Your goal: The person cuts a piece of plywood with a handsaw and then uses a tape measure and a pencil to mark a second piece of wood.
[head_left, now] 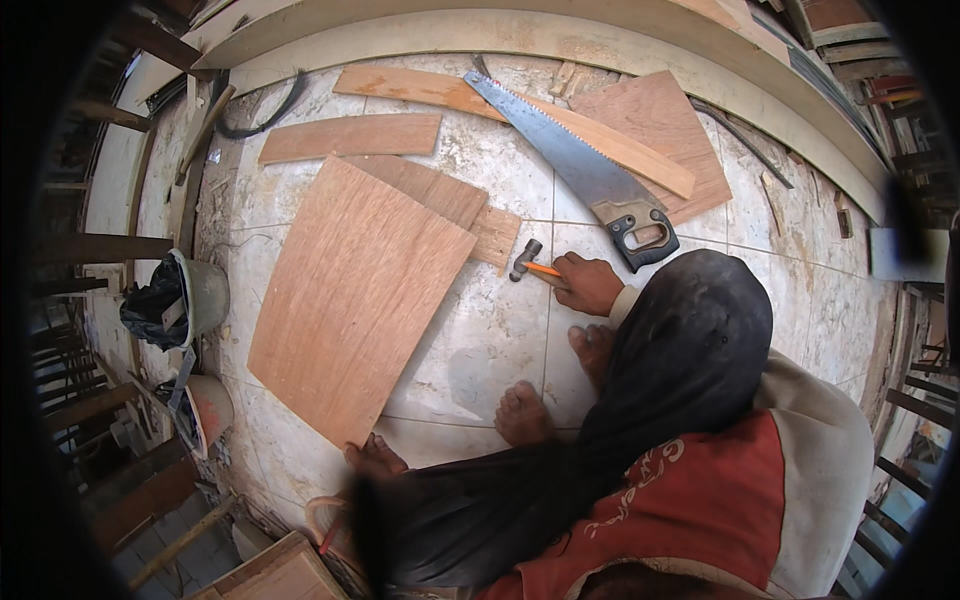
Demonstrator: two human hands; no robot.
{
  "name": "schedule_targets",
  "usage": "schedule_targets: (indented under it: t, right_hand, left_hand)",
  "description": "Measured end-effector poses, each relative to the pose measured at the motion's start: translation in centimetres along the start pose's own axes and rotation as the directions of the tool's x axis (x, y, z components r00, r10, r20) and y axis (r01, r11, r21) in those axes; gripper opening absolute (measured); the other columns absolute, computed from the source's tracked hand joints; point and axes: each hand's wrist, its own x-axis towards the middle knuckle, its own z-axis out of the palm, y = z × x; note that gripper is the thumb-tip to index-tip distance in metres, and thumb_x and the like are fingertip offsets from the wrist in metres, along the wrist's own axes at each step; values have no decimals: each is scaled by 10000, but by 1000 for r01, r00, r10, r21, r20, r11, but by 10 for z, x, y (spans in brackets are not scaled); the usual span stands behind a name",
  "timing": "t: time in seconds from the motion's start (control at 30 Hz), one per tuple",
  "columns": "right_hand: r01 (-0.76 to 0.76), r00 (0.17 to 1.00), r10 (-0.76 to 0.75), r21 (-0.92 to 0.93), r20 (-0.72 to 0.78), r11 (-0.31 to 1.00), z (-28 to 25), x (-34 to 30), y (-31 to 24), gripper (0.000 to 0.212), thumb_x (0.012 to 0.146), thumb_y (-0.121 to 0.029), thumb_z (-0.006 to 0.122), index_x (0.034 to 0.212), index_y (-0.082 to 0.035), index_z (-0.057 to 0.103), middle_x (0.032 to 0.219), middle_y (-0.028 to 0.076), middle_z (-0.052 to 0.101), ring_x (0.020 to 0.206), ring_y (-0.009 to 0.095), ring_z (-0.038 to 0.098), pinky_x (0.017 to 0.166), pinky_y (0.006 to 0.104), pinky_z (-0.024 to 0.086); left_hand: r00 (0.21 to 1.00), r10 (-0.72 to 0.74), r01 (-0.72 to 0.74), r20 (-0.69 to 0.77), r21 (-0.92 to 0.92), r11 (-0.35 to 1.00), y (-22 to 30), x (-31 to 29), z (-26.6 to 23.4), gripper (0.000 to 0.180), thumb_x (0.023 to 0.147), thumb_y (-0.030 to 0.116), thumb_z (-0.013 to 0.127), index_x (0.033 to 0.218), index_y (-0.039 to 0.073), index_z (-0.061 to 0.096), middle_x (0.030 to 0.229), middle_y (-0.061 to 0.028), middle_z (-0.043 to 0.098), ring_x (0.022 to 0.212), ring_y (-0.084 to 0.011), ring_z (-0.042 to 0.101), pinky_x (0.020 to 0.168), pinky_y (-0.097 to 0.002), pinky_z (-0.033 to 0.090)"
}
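Note:
My right hand (590, 284) is closed round the orange handle of a hammer (524, 260), its dark metal head pointing left just above the tiles. At the near corner of a large light-brown plywood sheet (355, 295), my left hand (374, 458) has its fingers closed on the edge; a dark blur hides part of that hand. The sheet lies over a smaller plywood piece (430, 185) and the end of another wood piece (496, 238). Beyond my right hand lies a handsaw (570, 140) with a black handle, teeth facing away.
Wood strips (350, 137) and a square plywood offcut (665, 130) lie at the far side. Two buckets (205, 295) stand at the left. My bare feet (524, 413) rest on the stained tile floor (480, 345). A long pale board (500, 40) bounds the far edge.

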Motion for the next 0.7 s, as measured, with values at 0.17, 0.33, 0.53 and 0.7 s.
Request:
schedule_targets:
  t: [0.17,0.33,0.53,0.7]
  right_hand:
    - [-43,992,44,17,-120,999,5,-11,10,366,845,-327,679,1058,-55,560,997,161,588,862,381,641,734,480,528]
    - [-82,982,91,63,-165,995,-12,2,9,361,874,-348,675,1096,-86,562,1049,137,577,910,355,649,743,484,528]
    - [-134,842,128,26,-523,991,-92,39,20,311,891,-303,658,1079,-59,622,1048,173,593,917,374,634,777,461,531]
    - [-269,752,120,-136,-648,954,-129,85,70,433,879,-403,662,1107,-40,600,1098,172,580,1049,363,581,816,473,535]
  left_hand:
    - [997,78,-77,8,-80,994,-16,-9,2,583,1013,502,472,1390,61,419,1343,-115,478,1224,-243,457,1041,-349,385]
    - [997,-58,49,-46,-190,981,-43,-40,9,684,993,613,396,1408,70,427,1283,-143,492,1134,-241,476,978,-360,377]
    - [982,-130,100,137,209,973,-77,-67,14,408,979,393,544,1183,42,571,909,-71,613,767,-168,593,681,-304,520]
    - [951,-227,152,212,319,935,-77,-82,13,331,965,272,549,1200,40,565,902,-73,643,728,-178,624,625,-303,547]
